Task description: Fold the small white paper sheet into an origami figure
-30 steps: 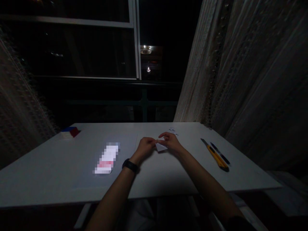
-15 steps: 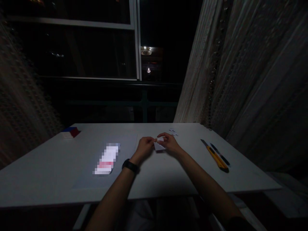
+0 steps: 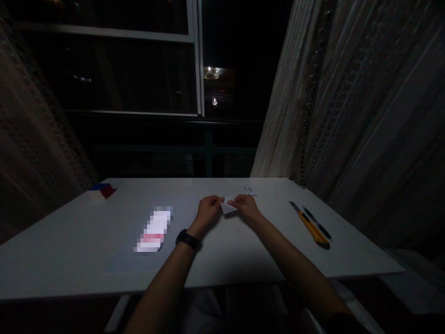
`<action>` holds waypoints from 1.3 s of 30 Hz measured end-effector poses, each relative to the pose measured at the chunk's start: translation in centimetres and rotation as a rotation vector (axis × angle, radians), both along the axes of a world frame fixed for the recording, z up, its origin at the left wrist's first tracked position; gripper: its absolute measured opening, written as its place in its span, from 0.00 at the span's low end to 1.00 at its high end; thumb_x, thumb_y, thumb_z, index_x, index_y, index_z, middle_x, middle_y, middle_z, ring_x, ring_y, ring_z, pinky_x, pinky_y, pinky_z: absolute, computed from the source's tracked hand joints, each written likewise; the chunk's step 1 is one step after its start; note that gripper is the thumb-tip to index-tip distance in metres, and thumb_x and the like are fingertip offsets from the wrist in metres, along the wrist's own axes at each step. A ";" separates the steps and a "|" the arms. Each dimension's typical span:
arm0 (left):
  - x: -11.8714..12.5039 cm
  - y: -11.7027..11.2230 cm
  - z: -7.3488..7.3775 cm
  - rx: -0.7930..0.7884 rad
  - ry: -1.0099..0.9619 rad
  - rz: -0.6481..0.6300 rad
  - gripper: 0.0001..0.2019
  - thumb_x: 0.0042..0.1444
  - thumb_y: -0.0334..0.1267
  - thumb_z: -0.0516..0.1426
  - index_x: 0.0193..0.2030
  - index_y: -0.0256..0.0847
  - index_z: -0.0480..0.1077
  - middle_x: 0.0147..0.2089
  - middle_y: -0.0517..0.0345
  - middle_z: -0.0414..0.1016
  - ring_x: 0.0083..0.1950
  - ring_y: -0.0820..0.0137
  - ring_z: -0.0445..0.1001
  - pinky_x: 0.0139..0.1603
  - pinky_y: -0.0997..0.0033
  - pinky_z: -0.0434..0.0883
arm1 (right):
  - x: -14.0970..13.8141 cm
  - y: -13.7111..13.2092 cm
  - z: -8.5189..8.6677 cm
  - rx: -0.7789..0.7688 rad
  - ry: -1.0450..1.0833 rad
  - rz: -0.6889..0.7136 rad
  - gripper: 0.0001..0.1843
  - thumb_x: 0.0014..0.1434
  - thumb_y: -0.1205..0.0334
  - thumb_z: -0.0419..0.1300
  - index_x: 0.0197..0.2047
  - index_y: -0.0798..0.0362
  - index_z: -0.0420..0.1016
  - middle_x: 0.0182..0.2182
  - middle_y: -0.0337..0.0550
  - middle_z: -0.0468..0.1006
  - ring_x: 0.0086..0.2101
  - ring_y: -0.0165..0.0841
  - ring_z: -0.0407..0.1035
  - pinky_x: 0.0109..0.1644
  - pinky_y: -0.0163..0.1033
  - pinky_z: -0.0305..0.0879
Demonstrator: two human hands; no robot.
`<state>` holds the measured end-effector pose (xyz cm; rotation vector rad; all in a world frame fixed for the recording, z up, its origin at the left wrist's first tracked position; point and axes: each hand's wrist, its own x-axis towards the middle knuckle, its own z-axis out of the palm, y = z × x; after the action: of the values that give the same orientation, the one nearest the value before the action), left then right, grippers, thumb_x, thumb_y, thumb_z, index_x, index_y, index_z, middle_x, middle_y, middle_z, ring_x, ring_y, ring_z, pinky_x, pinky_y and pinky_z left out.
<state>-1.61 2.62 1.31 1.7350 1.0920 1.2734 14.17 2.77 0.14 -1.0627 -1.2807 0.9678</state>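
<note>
Head view: left hand (image 3: 209, 208) and right hand (image 3: 246, 207) grasp a small white paper (image 3: 228, 208)

Both hands pinch the paper from opposite sides, thumbs against fingers, over the middle of the tabletop (image 3: 236, 260); whether it touches the surface, I cannot tell. A dark band (image 3: 188, 239) circles the left wrist. To the left, a blurred, lit screen (image 3: 155, 229) lies on a pale sheet (image 3: 125, 262). To the right, a yellow cutter (image 3: 311, 226) lies beside a dark pen (image 3: 317, 223). Small scraps (image 3: 249, 190) lie just beyond the right hand
</note>
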 end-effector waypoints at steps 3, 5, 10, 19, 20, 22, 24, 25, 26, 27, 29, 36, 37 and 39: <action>0.1 -0.3 0.4 -0.076 -0.073 -0.068 0.17 0.44 0.50 0.58 0.25 0.33 0.73 0.23 0.55 0.72 0.26 0.71 0.68 0.27 0.74 0.63 | 0.0 -0.1 -0.1 0.034 -0.061 0.028 0.21 0.31 0.50 0.69 0.16 0.57 0.67 0.13 0.35 0.66 0.16 0.25 0.58 0.21 0.34 0.53; 0.2 -0.5 0.7 -0.112 -0.116 -0.123 0.17 0.41 0.49 0.60 0.27 0.33 0.74 0.26 0.54 0.74 0.28 0.70 0.70 0.29 0.73 0.64 | 0.0 -0.3 -0.3 0.029 -0.122 0.092 0.19 0.32 0.52 0.69 0.18 0.58 0.68 0.14 0.36 0.68 0.17 0.26 0.60 0.22 0.35 0.55; 0.2 -0.3 0.3 -0.117 -0.019 -0.083 0.12 0.37 0.42 0.62 0.25 0.34 0.75 0.25 0.52 0.75 0.27 0.70 0.70 0.29 0.73 0.64 | -0.1 -0.5 -0.8 -0.039 -0.204 0.191 0.14 0.34 0.58 0.68 0.20 0.59 0.71 0.16 0.36 0.70 0.19 0.26 0.62 0.24 0.33 0.55; 0.1 0.5 -1.0 -0.147 0.002 0.094 0.10 0.37 0.41 0.61 0.23 0.35 0.74 0.22 0.56 0.73 0.23 0.73 0.67 0.23 0.75 0.60 | -0.3 -0.5 -0.9 -0.136 -0.081 0.315 0.15 0.34 0.58 0.69 0.21 0.60 0.73 0.17 0.38 0.73 0.20 0.27 0.64 0.25 0.33 0.57; 0.2 0.4 -0.9 -0.164 -0.038 0.094 0.09 0.37 0.40 0.62 0.23 0.34 0.73 0.21 0.56 0.72 0.22 0.74 0.66 0.23 0.75 0.59 | -0.3 -0.5 -0.8 -0.141 -0.073 0.313 0.15 0.34 0.57 0.69 0.22 0.60 0.73 0.18 0.39 0.73 0.21 0.27 0.65 0.26 0.34 0.58; 0.3 0.1 -0.6 -0.211 -0.136 0.076 0.09 0.36 0.39 0.62 0.23 0.34 0.73 0.20 0.57 0.70 0.21 0.75 0.65 0.22 0.76 0.58 | -0.3 -0.6 -0.4 -0.162 -0.039 0.298 0.17 0.33 0.57 0.70 0.22 0.61 0.73 0.19 0.41 0.74 0.22 0.28 0.67 0.28 0.34 0.60; 0.4 -0.2 -0.2 -0.257 -0.243 0.047 0.10 0.35 0.38 0.62 0.26 0.34 0.73 0.19 0.59 0.70 0.21 0.75 0.65 0.21 0.76 0.58 | -0.4 -0.8 0.0 -0.198 0.005 0.305 0.19 0.30 0.57 0.71 0.24 0.60 0.73 0.21 0.41 0.75 0.23 0.29 0.68 0.29 0.34 0.62; 0.4 -0.4 -0.1 -0.283 -0.288 0.034 0.11 0.35 0.38 0.63 0.27 0.34 0.74 0.20 0.59 0.70 0.21 0.75 0.65 0.22 0.76 0.59 | -0.5 -0.9 0.2 -0.208 0.031 0.311 0.20 0.31 0.56 0.71 0.26 0.60 0.74 0.21 0.41 0.75 0.23 0.29 0.68 0.29 0.35 0.63; 0.4 -0.6 0.1 -0.301 -0.323 0.030 0.12 0.35 0.38 0.63 0.28 0.34 0.74 0.20 0.58 0.71 0.21 0.74 0.66 0.23 0.76 0.60 | -0.5 -1.0 0.3 -0.210 0.059 0.314 0.22 0.33 0.53 0.70 0.29 0.59 0.74 0.22 0.41 0.75 0.23 0.29 0.69 0.29 0.35 0.64; 0.4 -0.7 0.2 -0.305 -0.348 0.038 0.12 0.34 0.38 0.63 0.28 0.34 0.74 0.21 0.57 0.71 0.22 0.74 0.67 0.23 0.76 0.61 | -0.6 -1.1 0.5 -0.204 0.083 0.311 0.23 0.36 0.50 0.68 0.32 0.58 0.73 0.22 0.40 0.74 0.23 0.30 0.69 0.29 0.36 0.65; 0.4 -0.7 0.3 -0.281 -0.378 0.082 0.11 0.34 0.38 0.63 0.27 0.33 0.74 0.22 0.56 0.72 0.23 0.74 0.67 0.25 0.75 0.62 | -0.8 -1.2 0.6 -0.168 0.113 0.298 0.25 0.43 0.45 0.63 0.40 0.55 0.71 0.22 0.38 0.73 0.23 0.29 0.68 0.28 0.37 0.66; 0.3 -0.4 0.3 -0.198 -0.402 0.131 0.13 0.32 0.39 0.65 0.26 0.32 0.75 0.23 0.54 0.74 0.26 0.70 0.69 0.27 0.71 0.65 | -0.8 -1.1 -0.2 -0.001 -0.023 0.271 0.31 0.34 0.61 0.70 0.44 0.54 0.66 0.19 0.33 0.72 0.20 0.29 0.67 0.24 0.33 0.61; 0.3 -0.5 0.3 -0.206 -0.408 0.126 0.13 0.32 0.39 0.65 0.26 0.32 0.75 0.24 0.53 0.74 0.27 0.70 0.70 0.28 0.71 0.66 | -0.8 -1.1 -0.2 0.009 -0.034 0.278 0.31 0.35 0.62 0.69 0.44 0.54 0.66 0.18 0.33 0.72 0.20 0.29 0.67 0.24 0.33 0.61; 0.3 -0.5 0.3 -0.226 -0.420 0.109 0.14 0.32 0.40 0.65 0.26 0.32 0.75 0.25 0.52 0.75 0.27 0.70 0.70 0.28 0.72 0.66 | -0.7 -1.1 -0.1 0.020 -0.038 0.307 0.31 0.35 0.63 0.69 0.45 0.54 0.66 0.19 0.33 0.73 0.20 0.29 0.67 0.24 0.33 0.61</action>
<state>-1.31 2.12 1.63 1.1857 1.0422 1.4381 13.47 1.66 0.00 -0.8872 -1.5106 1.1658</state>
